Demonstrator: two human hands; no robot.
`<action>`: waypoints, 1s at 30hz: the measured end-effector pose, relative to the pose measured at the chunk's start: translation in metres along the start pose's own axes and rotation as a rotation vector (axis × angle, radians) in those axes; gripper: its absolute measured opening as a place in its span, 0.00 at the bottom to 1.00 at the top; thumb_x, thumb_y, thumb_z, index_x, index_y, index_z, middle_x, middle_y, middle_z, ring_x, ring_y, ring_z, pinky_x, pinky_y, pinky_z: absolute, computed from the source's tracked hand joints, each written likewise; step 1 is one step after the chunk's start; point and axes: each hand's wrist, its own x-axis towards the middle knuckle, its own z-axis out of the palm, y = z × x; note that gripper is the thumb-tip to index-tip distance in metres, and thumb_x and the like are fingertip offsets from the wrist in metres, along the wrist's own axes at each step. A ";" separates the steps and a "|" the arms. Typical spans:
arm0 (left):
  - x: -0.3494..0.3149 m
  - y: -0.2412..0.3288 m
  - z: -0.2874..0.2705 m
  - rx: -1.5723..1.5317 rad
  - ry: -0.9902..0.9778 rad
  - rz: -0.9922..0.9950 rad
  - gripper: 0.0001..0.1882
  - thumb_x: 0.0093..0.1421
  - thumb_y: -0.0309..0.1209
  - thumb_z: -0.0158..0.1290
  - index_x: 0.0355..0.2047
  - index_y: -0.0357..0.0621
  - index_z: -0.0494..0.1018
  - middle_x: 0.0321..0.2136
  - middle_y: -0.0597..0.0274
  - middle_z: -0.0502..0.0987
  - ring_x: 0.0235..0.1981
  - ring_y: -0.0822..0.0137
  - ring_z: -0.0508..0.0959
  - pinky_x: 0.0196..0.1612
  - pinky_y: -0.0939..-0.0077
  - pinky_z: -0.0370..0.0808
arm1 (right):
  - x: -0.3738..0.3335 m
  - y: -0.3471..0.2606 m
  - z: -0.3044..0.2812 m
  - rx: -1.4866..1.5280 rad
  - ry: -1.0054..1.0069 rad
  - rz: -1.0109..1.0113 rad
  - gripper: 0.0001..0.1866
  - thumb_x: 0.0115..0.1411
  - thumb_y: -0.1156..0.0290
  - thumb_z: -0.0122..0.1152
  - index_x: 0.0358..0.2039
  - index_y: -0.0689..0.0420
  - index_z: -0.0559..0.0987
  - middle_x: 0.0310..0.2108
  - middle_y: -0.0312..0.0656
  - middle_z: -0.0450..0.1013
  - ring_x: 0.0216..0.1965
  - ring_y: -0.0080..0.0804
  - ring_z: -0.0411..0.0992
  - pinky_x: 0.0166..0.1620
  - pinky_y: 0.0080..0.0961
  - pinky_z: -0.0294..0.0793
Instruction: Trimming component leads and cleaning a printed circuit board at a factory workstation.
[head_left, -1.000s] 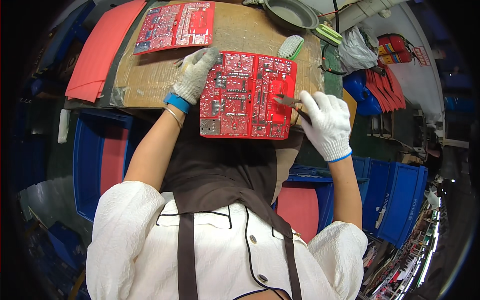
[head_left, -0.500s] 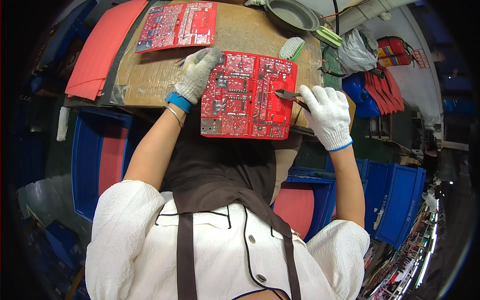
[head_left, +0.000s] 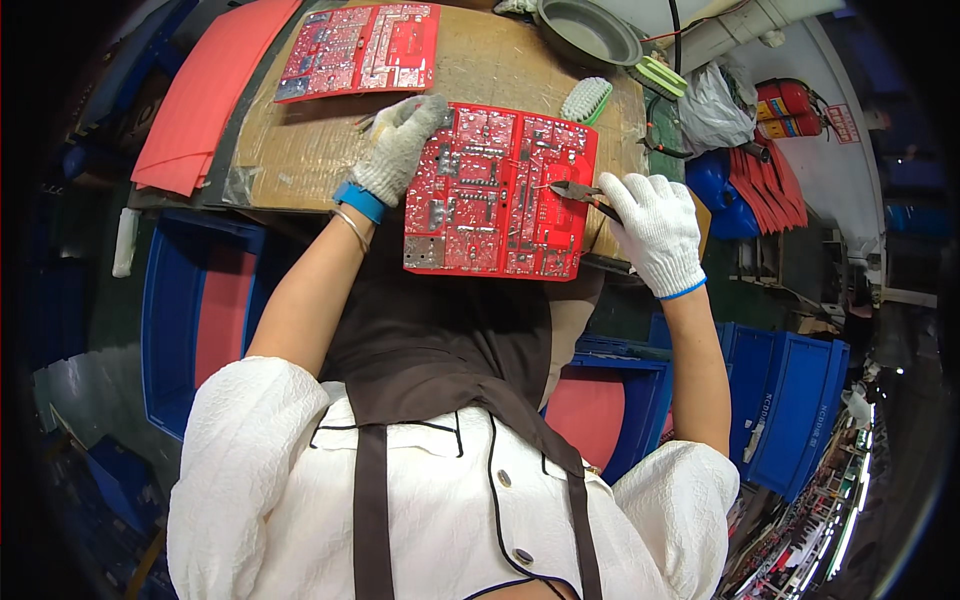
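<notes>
The red circuit board is held at its upper left edge by the grip of the left hand. To the right of this board, the pliers are clasped in the grip of the right hand; their tip is seen over the board, but whether it is touched cannot be told. Behind this board, a second board and a brush are placed on the worktop.
</notes>
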 end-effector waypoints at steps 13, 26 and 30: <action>0.000 -0.001 0.000 0.048 0.022 0.026 0.18 0.71 0.43 0.58 0.43 0.39 0.81 0.36 0.69 0.82 0.37 0.78 0.78 0.42 0.78 0.77 | 0.008 -0.032 -0.024 0.199 -0.028 0.020 0.28 0.45 0.69 0.76 0.48 0.47 0.78 0.32 0.38 0.72 0.37 0.40 0.75 0.41 0.38 0.73; 0.001 -0.003 -0.001 0.028 -0.003 0.050 0.17 0.71 0.43 0.58 0.40 0.39 0.80 0.34 0.70 0.81 0.34 0.79 0.77 0.40 0.78 0.76 | 0.014 -0.022 -0.013 0.005 -0.088 0.185 0.27 0.50 0.66 0.73 0.53 0.48 0.77 0.39 0.40 0.72 0.43 0.42 0.74 0.48 0.39 0.71; 0.000 -0.001 0.001 0.026 -0.015 0.037 0.16 0.71 0.42 0.58 0.41 0.39 0.80 0.35 0.69 0.82 0.35 0.79 0.78 0.40 0.78 0.77 | 0.014 -0.028 -0.017 -0.015 -0.164 0.227 0.25 0.52 0.65 0.73 0.52 0.48 0.78 0.37 0.40 0.73 0.42 0.42 0.74 0.46 0.39 0.72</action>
